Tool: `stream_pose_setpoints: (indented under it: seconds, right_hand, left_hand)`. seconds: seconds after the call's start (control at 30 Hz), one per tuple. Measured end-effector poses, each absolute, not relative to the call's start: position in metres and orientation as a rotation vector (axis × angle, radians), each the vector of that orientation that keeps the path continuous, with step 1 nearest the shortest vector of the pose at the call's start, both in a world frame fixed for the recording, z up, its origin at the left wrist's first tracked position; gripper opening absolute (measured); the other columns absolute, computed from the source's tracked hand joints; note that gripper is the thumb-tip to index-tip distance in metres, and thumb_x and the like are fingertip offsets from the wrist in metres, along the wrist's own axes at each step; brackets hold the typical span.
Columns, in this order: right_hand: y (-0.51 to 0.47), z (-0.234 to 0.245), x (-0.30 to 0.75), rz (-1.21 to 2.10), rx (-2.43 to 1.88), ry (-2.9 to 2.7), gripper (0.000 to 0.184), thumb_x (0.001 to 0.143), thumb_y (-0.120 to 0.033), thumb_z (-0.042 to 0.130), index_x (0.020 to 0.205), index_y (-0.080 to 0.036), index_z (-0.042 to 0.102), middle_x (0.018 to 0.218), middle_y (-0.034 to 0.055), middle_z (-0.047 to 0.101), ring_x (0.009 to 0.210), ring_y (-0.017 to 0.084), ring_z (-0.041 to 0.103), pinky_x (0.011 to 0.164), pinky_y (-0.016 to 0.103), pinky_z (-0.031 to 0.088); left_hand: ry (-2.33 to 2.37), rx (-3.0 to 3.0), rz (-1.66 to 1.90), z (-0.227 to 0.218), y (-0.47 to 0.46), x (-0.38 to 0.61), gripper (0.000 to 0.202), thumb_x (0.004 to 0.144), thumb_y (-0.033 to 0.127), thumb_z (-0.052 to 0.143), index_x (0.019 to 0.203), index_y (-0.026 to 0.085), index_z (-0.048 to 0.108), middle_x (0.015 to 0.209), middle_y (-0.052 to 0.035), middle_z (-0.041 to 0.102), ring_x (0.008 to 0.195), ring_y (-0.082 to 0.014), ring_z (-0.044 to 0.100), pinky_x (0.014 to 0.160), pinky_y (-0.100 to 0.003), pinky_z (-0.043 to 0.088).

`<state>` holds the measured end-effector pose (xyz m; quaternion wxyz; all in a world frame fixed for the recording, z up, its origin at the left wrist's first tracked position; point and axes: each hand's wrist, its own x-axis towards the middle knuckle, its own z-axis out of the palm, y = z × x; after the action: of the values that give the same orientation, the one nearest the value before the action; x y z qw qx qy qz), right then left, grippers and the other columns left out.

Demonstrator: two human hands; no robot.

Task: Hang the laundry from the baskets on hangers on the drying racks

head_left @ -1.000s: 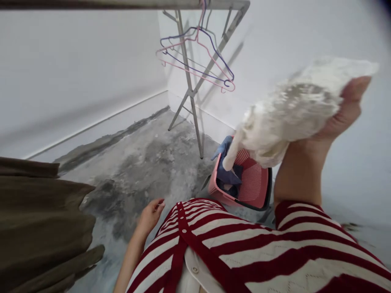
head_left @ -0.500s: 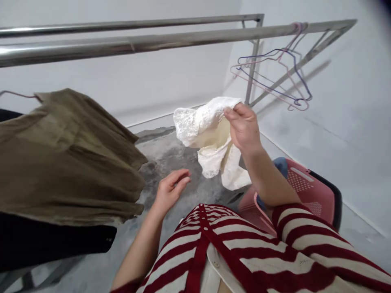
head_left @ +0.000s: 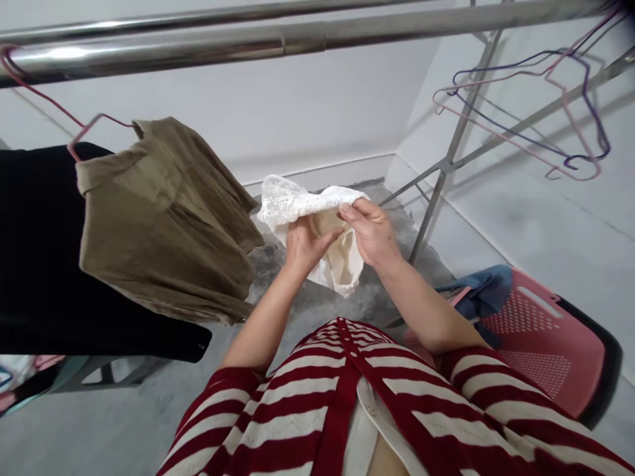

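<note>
- Left hand (head_left: 305, 250): grasping, lace pinched from below at the near side.
- Right hand (head_left: 372, 233): grasping, upper lace edge held between thumb and fingers.
- White lace garment (head_left: 342, 268): held up by both hands, clear of the floor, over the bare concrete floor (head_left: 342, 307).
- Olive shirt (head_left: 159, 221): hung on a pink wire hanger (head_left: 99, 118), just left of the lace; black garment (head_left: 34, 258) hung behind it.
- Steel drying rail (head_left: 163, 45): overhead.
- Pink and purple wire hangers (head_left: 585, 125): hung at upper right.
- Pink laundry basket (head_left: 546, 337): on the floor at right, blue cloth (head_left: 476, 291) draped at its rim.
</note>
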<state>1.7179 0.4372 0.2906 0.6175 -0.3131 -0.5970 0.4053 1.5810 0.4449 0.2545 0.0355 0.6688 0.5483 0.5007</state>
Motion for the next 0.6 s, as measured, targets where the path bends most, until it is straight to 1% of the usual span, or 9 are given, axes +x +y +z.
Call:
stream_pose_setpoints:
  seconds: [0.1,0.17,0.2,0.27,0.3,0.4,0.47,0.53,0.6]
  right_hand:
    - [0.432,0.29,1.718,1.018,-0.681,-1.37,0.028,0.076,-0.051,0.064,0.071,-0.024,0.06,0.078,-0.0009,0.059,0.083,0.015,0.058,0.076,0.03,0.049]
    - [0.431,0.291,1.721,1.047,-0.687,-1.335,0.026,0.076,-0.05,0.064,0.073,-0.025,0.061,0.081,-0.0011,0.061,0.086,0.015,0.059,0.079,0.03,0.049]
    - [0.431,0.291,1.724,1.053,-0.699,-1.315,0.025,0.076,-0.05,0.063,0.073,-0.025,0.061,0.082,-0.0012,0.061,0.087,0.015,0.06,0.079,0.03,0.049]
    - [0.431,0.292,1.728,1.049,-0.72,-1.276,0.027,0.078,-0.05,0.061,0.072,-0.024,0.059,0.082,-0.001,0.062,0.089,0.016,0.061,0.079,0.03,0.05]
    - [0.431,0.293,1.73,1.046,-0.724,-1.268,0.028,0.079,-0.05,0.06,0.071,-0.024,0.058,0.082,-0.0008,0.062,0.09,0.016,0.062,0.08,0.03,0.05]
    - [0.428,0.292,1.733,1.043,-0.726,-1.307,0.027,0.082,-0.05,0.056,0.072,-0.024,0.059,0.083,-0.0001,0.064,0.092,0.016,0.063,0.081,0.032,0.05]
    - [0.425,0.29,1.734,1.062,-0.709,-1.333,0.024,0.081,-0.048,0.058,0.075,-0.025,0.061,0.083,-0.0002,0.065,0.09,0.016,0.063,0.082,0.033,0.049]
    - [0.424,0.287,1.737,1.085,-0.682,-1.318,0.021,0.079,-0.046,0.062,0.075,-0.025,0.063,0.081,-0.0009,0.064,0.086,0.016,0.062,0.082,0.032,0.049]
    - [0.425,0.285,1.741,1.08,-0.68,-1.286,0.021,0.077,-0.046,0.065,0.074,-0.025,0.063,0.079,-0.0018,0.063,0.082,0.014,0.061,0.08,0.031,0.05]
  left_hand:
    - [1.735,1.92,1.571,0.266,0.46,1.576,0.024,0.075,0.033,0.064,0.082,0.011,0.064,0.073,-0.0072,0.065,0.079,-0.021,0.063,0.071,-0.029,0.048]
    - [1.652,1.841,1.584,0.27,0.465,1.572,0.023,0.082,0.028,0.052,0.069,0.012,0.062,0.064,-0.0052,0.063,0.067,-0.0163,0.062,0.065,-0.026,0.047]
    - [1.581,1.835,1.588,0.273,0.465,1.57,0.026,0.085,0.027,0.048,0.069,0.012,0.062,0.064,-0.005,0.064,0.066,-0.0145,0.061,0.065,-0.025,0.047]
    - [1.437,1.903,1.581,0.276,0.464,1.568,0.022,0.085,0.029,0.049,0.079,0.013,0.063,0.076,-0.0061,0.067,0.073,-0.0135,0.062,0.067,-0.023,0.047]
    - [1.395,1.971,1.567,0.276,0.464,1.568,0.02,0.083,0.03,0.053,0.087,0.013,0.063,0.086,-0.0072,0.067,0.081,-0.0143,0.062,0.07,-0.023,0.047]
    - [1.427,2.163,1.553,0.275,0.466,1.574,0.035,0.072,0.031,0.067,0.103,0.016,0.058,0.107,-0.0102,0.061,0.099,-0.0187,0.057,0.075,-0.025,0.047]
    - [1.541,2.192,1.604,0.273,0.47,1.58,0.028,0.071,0.026,0.067,0.095,0.017,0.059,0.1,-0.009,0.061,0.093,-0.0184,0.057,0.072,-0.025,0.046]
    - [1.61,2.184,1.627,0.273,0.474,1.585,0.009,0.072,0.022,0.063,0.078,0.017,0.057,0.079,-0.0042,0.06,0.074,-0.0146,0.055,0.064,-0.024,0.043]
    - [1.594,2.21,1.573,0.275,0.474,1.587,0.011,0.075,0.02,0.058,0.065,0.017,0.054,0.062,0.0006,0.054,0.059,-0.0106,0.048,0.056,-0.022,0.038]
